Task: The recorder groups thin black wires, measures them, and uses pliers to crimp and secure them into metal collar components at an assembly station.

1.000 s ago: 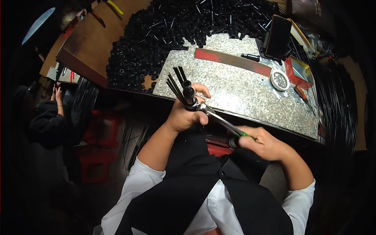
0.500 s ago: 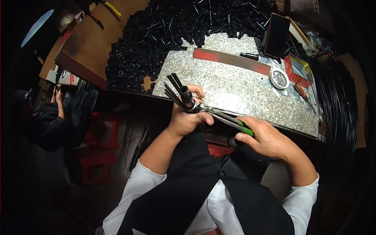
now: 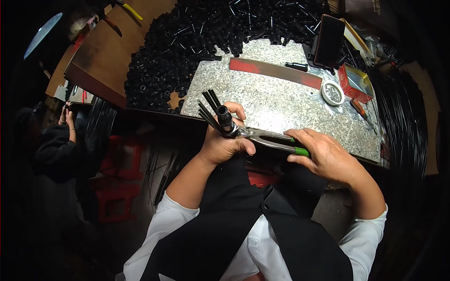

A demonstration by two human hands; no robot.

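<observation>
My left hand (image 3: 219, 147) is closed around a black cylindrical fitting (image 3: 225, 117), whose ringed open end points up, with several thin black rods (image 3: 208, 105) fanned out beside it. My right hand (image 3: 323, 154) grips pliers (image 3: 269, 139) by their green-tipped handles, which stand apart. The pliers' jaws meet the lower part of the fitting, close to my left thumb; what exactly they pinch is too small to tell. Both hands are just in front of the table's near edge, above my lap.
A heap of black fittings (image 3: 187, 51) covers the back of the speckled tabletop (image 3: 215, 86). On it lie a red-grey strip (image 3: 276, 73), a white bowl (image 3: 333, 93), a red box (image 3: 355, 83) and an orange-handled screwdriver (image 3: 360, 110). A phone (image 3: 329, 41) stands behind; another person (image 3: 58, 136) sits left.
The pliers' handles have spread wider, and my right hand has shifted slightly right with its fingers opened around them. My left hand and the fitting have hardly moved.
</observation>
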